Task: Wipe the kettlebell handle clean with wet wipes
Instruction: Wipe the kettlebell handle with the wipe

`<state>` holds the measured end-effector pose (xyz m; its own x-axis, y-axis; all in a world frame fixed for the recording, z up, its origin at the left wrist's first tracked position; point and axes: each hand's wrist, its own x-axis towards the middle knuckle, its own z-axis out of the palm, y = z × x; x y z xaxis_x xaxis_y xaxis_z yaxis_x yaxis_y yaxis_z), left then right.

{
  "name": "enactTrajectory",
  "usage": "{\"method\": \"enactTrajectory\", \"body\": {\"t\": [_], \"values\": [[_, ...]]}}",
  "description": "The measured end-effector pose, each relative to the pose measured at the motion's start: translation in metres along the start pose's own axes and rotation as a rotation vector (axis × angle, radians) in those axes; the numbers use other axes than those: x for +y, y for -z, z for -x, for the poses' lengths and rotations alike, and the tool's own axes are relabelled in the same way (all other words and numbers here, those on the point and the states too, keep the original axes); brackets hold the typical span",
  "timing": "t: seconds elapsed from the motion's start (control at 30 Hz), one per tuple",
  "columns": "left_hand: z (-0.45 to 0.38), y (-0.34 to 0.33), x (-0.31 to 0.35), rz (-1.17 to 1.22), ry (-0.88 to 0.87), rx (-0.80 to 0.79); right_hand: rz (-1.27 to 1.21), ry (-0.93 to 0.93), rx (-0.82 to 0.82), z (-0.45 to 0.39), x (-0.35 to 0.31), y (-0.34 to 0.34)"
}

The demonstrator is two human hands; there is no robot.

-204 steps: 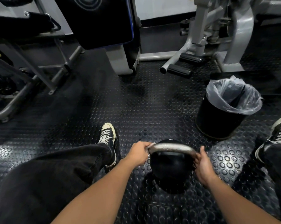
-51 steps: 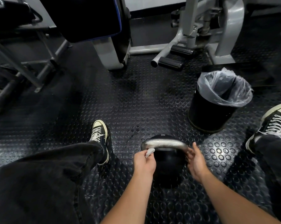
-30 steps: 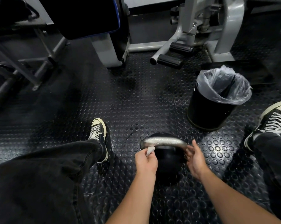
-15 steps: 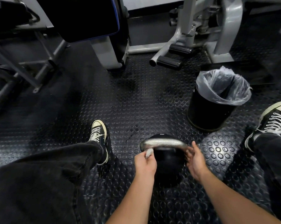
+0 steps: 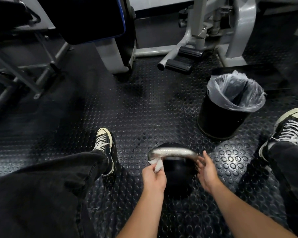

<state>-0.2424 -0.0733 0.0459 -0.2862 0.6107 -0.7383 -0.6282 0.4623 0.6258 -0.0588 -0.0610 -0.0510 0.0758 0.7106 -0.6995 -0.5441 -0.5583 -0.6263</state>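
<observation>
A black kettlebell (image 5: 177, 174) stands on the studded rubber floor between my legs, its silver handle (image 5: 173, 152) running left to right on top. My left hand (image 5: 153, 179) pinches a white wet wipe (image 5: 156, 164) that touches the underside of the handle's left end. My right hand (image 5: 207, 170) rests against the handle's right end, fingers loosely curled on it, steadying the kettlebell.
A black bin with a clear liner (image 5: 228, 103) stands to the right beyond the kettlebell. My left shoe (image 5: 104, 145) and right shoe (image 5: 288, 127) flank the spot. Grey machine frames (image 5: 196, 38) and a padded bench (image 5: 86, 18) stand further away.
My left hand with the wipe moved from on top of the handle's left end to below it, and has pulled back slightly, showing more of the wipe. The right hand stays at the right end.
</observation>
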Motion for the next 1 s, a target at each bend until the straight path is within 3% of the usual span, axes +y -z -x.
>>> {"method": "enactTrajectory", "body": {"t": [0.1, 0.13, 0.2, 0.27, 0.33, 0.37, 0.53, 0.63, 0.8, 0.93, 1.0], "values": [[-0.005, -0.003, 0.002, 0.204, 0.037, 0.024, 0.005, 0.0, -0.005, 0.002, -0.004, -0.002], [-0.009, -0.001, 0.0, 0.323, 0.121, -0.027, 0.008, -0.003, -0.001, 0.004, -0.005, -0.003], [-0.004, 0.001, 0.001, 0.242, 0.108, -0.082, 0.009, 0.0, 0.008, 0.004, -0.005, -0.003], [0.002, 0.006, 0.004, 0.156, 0.035, -0.035, 0.003, 0.005, 0.006, 0.005, -0.005, -0.005], [-0.001, 0.015, 0.007, 0.498, 0.194, -0.107, 0.003, 0.006, 0.011, 0.006, -0.005, -0.006], [-0.002, 0.018, 0.013, 0.515, 0.211, -0.102, 0.004, 0.007, 0.003, 0.008, -0.006, -0.008], [-0.001, 0.036, 0.054, 0.067, 0.117, 0.027, 0.022, 0.014, 0.02, 0.012, -0.005, -0.008], [-0.006, 0.036, 0.081, -0.339, -0.129, 0.091, 0.046, 0.013, 0.005, 0.015, -0.006, -0.009], [-0.016, -0.006, 0.111, -1.265, -0.479, -0.148, 0.061, 0.013, -0.011, 0.016, -0.009, -0.008], [-0.044, -0.021, 0.117, -1.794, -0.459, -0.388, 0.027, 0.0, -0.003, 0.012, -0.008, -0.006], [-0.05, -0.023, 0.114, -1.942, -0.428, -0.471, 0.017, 0.002, -0.009, 0.011, -0.009, -0.007]]}}
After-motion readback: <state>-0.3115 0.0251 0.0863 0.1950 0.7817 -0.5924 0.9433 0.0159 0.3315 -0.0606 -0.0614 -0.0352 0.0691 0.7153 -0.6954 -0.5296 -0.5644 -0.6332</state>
